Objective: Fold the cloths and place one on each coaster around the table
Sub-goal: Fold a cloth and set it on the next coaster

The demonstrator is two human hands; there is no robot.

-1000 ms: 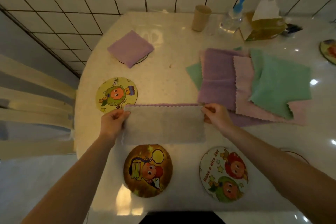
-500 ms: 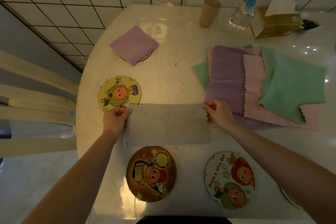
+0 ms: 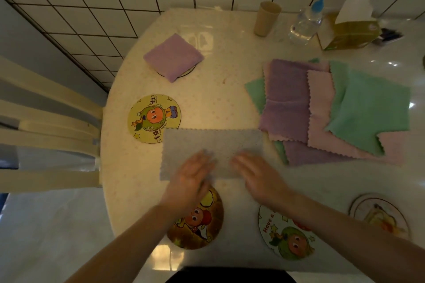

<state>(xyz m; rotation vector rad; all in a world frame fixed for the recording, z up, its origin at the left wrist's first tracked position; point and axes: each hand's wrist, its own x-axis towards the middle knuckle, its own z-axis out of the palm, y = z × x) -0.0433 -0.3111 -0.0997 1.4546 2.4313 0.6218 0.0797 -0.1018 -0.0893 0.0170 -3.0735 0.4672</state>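
Both hands, left [image 3: 189, 177] and right [image 3: 257, 174], lie flat, fingers straight, side by side on the fuzzy grey cloth [image 3: 212, 145], a scallop-edged rectangle.

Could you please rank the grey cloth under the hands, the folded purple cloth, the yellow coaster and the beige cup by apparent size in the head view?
1. grey cloth, clearly largest.
2. folded purple cloth and yellow coaster: look alike, and the coaster lies nearer the camera, so unranked.
3. beige cup, smallest, though farthest away.
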